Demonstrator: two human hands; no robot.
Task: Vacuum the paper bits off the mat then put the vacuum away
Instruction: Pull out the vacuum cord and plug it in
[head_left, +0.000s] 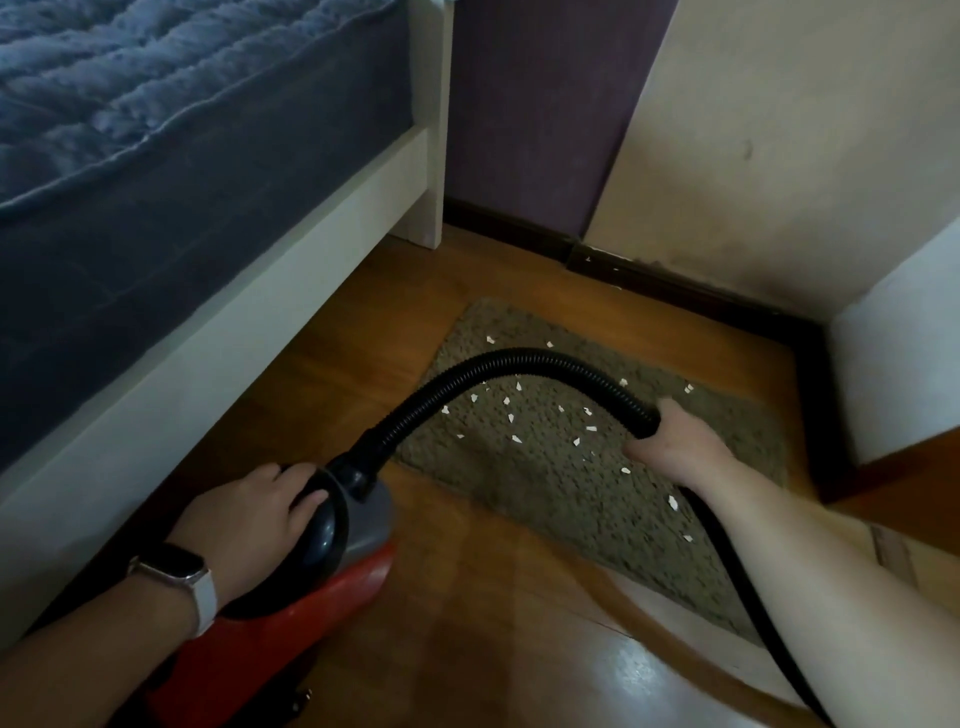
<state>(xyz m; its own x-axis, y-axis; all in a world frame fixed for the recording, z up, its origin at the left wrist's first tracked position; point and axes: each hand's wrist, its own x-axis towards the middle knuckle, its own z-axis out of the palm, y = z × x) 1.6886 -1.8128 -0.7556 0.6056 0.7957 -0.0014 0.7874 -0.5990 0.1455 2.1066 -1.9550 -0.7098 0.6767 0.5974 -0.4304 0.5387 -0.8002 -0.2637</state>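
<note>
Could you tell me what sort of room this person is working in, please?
Most likely a bedroom: a bed with a blue quilt stands at left, and a small mat lies on the wood floor beside it.

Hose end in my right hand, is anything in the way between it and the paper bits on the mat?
Nothing visible blocks it. The right hand grips the hose end just over the mat, and the paper bits lie uncovered on open pile beside it. Only the hose's own arch passes above a few far bits.
</note>
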